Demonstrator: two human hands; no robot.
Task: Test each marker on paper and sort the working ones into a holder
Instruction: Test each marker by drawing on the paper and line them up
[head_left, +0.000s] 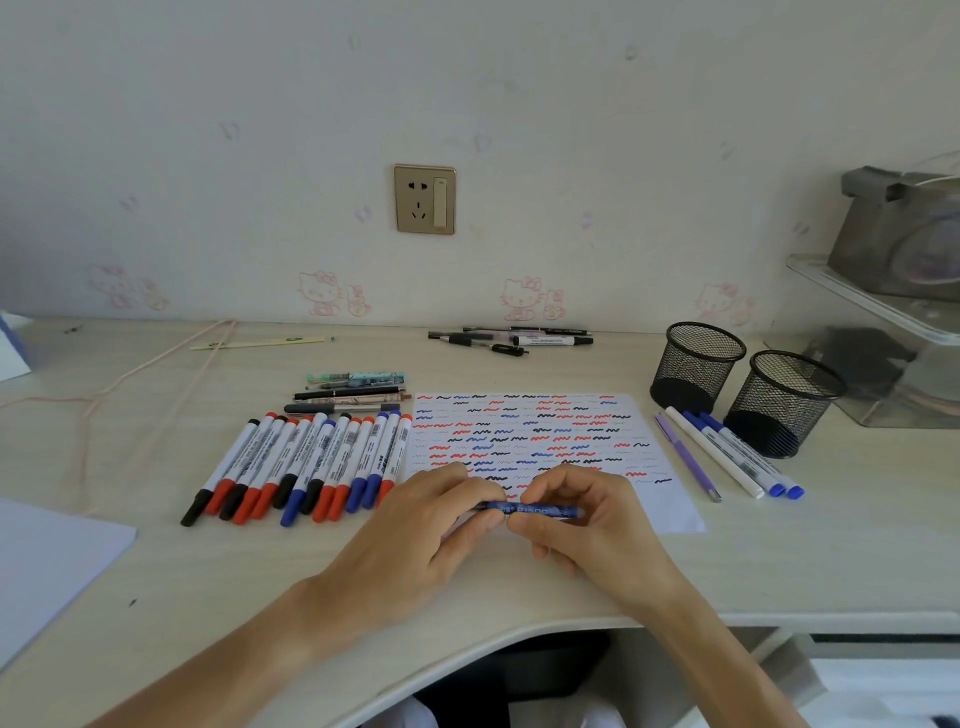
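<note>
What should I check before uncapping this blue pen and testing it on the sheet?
1. Grip: left hand and right hand both pinch the blue pen, held level. Ok.
2. Cap state: fingers cover the pen's ends. Cannot tell.
3. Free space on the test paper: squiggles fill most of it, but the near right corner is bare. Ok.
4. Holders: two black mesh cups stand upright right of the paper, with nothing visible inside. Ok.
5. Untested stock: row of red, black and blue markers lies left of the paper, apart from the hands. Ok.
</note>
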